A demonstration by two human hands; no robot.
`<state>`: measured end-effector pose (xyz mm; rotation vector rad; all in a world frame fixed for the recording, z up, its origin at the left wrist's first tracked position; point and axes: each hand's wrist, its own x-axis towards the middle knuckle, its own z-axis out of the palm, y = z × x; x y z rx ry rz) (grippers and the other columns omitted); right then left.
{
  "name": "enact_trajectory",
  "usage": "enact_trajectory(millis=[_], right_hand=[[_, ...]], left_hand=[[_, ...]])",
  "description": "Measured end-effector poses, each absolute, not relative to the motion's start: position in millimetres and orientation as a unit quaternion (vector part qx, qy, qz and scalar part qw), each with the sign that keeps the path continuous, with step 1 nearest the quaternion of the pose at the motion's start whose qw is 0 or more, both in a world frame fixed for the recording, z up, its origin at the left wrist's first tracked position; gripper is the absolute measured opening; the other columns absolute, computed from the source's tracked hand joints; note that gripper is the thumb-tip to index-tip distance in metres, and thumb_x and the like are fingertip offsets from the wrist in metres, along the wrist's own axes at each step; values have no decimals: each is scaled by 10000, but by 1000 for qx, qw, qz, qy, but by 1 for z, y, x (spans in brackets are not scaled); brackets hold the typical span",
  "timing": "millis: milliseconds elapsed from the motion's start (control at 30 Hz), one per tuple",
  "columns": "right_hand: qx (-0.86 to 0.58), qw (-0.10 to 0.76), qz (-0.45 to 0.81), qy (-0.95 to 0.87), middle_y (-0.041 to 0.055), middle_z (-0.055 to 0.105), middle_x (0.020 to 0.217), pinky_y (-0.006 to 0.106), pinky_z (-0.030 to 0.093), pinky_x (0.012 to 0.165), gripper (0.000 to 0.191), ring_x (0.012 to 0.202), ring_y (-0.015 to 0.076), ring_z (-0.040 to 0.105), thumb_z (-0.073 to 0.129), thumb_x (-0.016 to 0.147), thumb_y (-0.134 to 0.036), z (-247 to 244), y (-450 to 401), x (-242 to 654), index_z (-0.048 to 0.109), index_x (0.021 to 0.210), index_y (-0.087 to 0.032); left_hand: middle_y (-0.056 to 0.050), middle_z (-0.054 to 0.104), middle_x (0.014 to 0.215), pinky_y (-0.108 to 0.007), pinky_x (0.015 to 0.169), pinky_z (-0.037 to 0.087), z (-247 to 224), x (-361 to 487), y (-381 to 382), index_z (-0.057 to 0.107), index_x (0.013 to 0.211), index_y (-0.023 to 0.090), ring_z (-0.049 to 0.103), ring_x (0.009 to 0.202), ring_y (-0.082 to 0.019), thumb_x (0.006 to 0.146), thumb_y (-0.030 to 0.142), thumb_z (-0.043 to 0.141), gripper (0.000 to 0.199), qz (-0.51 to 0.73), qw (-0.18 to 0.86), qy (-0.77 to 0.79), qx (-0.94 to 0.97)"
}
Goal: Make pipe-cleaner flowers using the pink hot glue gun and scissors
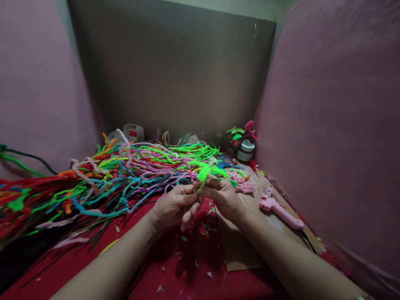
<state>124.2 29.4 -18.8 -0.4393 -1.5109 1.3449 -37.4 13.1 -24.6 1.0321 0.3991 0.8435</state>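
Observation:
Near the middle of the view, a bright green fuzzy piece (204, 171) with leaf-like loops and a thin stem is held up between both hands. My left hand (179, 204) pinches the lower stem with thumb and forefinger, its other fingers curled below. Close against it, my right hand (223, 196) grips the same piece with its thumb and fingertips. A small whitish tuft (213, 161) shows just behind the green loops. The exact spot where the fingertips meet is partly hidden.
A heap of coloured fuzzy stems (146, 166) spreads across the left and back. On brown cardboard (240, 250) at right lie a pink glue gun (283, 214) and pink fuzzy pieces (245, 185). Behind stands a pale jar (246, 151). Scraps dot the red cloth (175, 275).

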Motion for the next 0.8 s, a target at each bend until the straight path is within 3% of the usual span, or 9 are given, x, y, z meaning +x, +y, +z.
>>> enact_trajectory(millis=[133,267,433,633,700,800], right_hand=[[-176,497,584,-617,-2,606,712,307,424,736,60,697,144,548,675,737,-245,-15,32,122,717,746,-203],[-224,537,573,-578,8,598,675,308,428,702,126,665,146,542,706,699,-265,-23,38,121,670,614,-180],[-275,570,586,-506,4,592,704,263,413,625,90,645,128,525,705,691,-247,-36,42,123,676,707,-164],[-286,565,588,-503,0,575,682,251,397,620,118,641,119,491,686,719,-277,-34,31,118,669,706,-161],[-288,564,584,-507,-5,563,658,252,383,603,139,613,114,461,687,718,-293,-30,27,116,661,680,-162],[-282,554,561,-547,-3,559,666,266,390,654,153,656,129,465,673,736,-312,-27,25,118,668,690,-167]], left_hand=[[26,547,420,-171,252,373,-27,-37,14,618,776,117,437,240,-83,790,341,632,225,397,753,184,492],[11,581,484,-176,346,407,-24,-31,17,598,835,120,496,319,-86,826,329,578,211,420,688,262,531],[10,605,644,-213,463,424,-27,-21,17,580,896,148,532,469,-103,783,317,603,205,451,485,432,612],[16,587,666,-218,583,372,-33,-16,6,628,852,208,498,583,-112,798,265,581,92,462,248,483,701],[24,543,617,-212,558,353,-30,-16,3,645,817,211,459,547,-103,833,282,534,133,468,253,487,693],[44,459,537,-199,465,307,-24,-15,2,636,748,191,382,465,-84,838,341,529,205,493,347,473,642]])
